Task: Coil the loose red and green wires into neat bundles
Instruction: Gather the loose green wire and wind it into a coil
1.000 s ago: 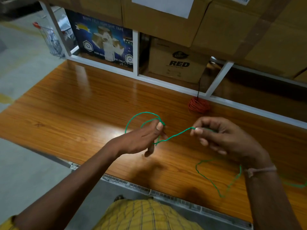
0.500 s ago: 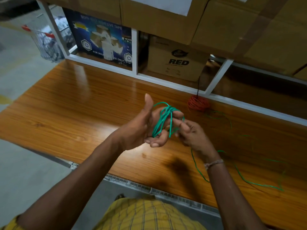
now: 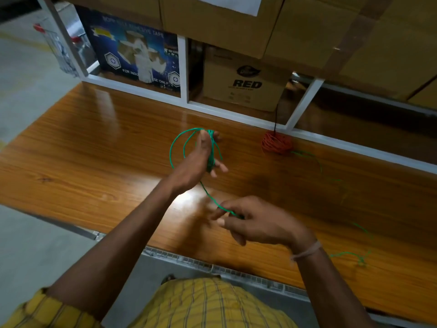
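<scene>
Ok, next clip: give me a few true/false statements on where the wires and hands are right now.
1. The left hand holds loops of thin green wire. True.
2. The coiled red wire bundle lies in the right hand. False: it rests on the glossy wooden tabletop, untouched.
3. The right hand pinches the green wire. True.
4. All the green wire is coiled. False: loose wire trails over the tabletop to the right.

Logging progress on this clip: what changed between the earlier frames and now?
The right hand pulled back toward the body, drawing the green wire out taut from the left hand, which moved up and away, keeping its loops. Half a second ago the hands were together. The red wire bundle stayed put on the table.
</scene>
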